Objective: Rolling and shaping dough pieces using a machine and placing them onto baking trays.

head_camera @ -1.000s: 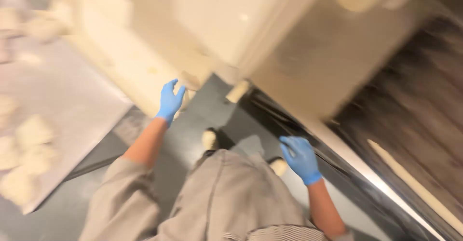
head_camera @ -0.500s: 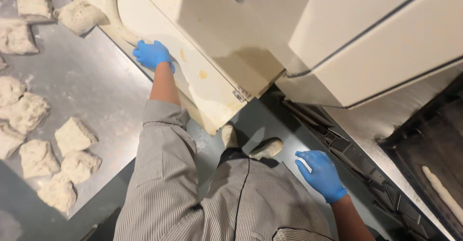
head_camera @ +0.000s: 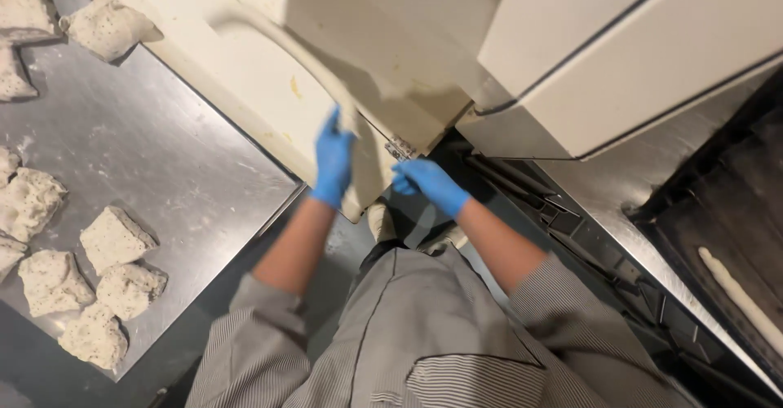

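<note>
Both my hands wear blue gloves. My left hand grips the near end of a long pale rope of dough, which trails up and left across the cream sloped tray of a dough machine. My right hand hovers just right of it, below the tray's lower corner, fingers apart and holding nothing.
A steel table on the left carries several seeded dough pieces. The cream machine housing fills the upper right. At the far right a dark tray holds one shaped dough stick.
My left hand slid down the tray from its upper left and took hold of the dough rope. My right hand rose toward the tray's lower corner.
</note>
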